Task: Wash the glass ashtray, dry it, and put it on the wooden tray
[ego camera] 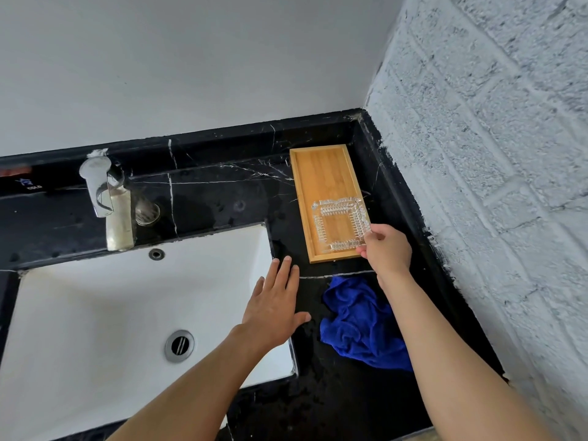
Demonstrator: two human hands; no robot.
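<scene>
The square glass ashtray (340, 225) lies on the near half of the wooden tray (323, 175), which sits on the black marble counter by the right wall. My right hand (386, 248) pinches the ashtray's near right corner with thumb and fingertips. My left hand (275, 308) is flat and spread, fingers apart, resting over the right rim of the white sink (95, 313) and the counter edge. It holds nothing.
A crumpled blue cloth (362, 326) lies on the counter just in front of the tray, under my right forearm. A chrome tap (98, 189) stands behind the sink. A rough white brick wall (493, 186) borders the counter at the right.
</scene>
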